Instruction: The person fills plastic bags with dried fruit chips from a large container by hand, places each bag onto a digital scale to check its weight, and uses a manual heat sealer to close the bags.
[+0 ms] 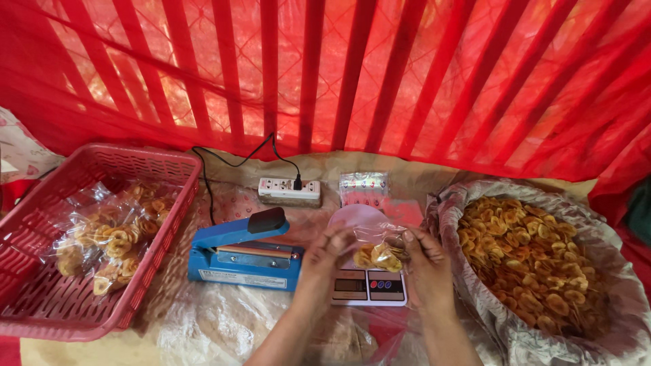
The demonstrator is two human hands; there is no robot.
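Red netting and slats back the paper-covered floor where we work: our left hand [324,252] and right hand [422,261] pinch a small clear plastic bag of golden chips [380,251] above the white digital scale [369,285], beside the blue heat sealer [244,254].

A red barred wall [352,74] stands behind the work place, covered with thin red netting [515,95]. Daylight comes through it and gives everything a warm red glow. The surface [203,318] below is covered with pale crumpled sheeting. At the far left a light patterned cloth [17,152] shows.
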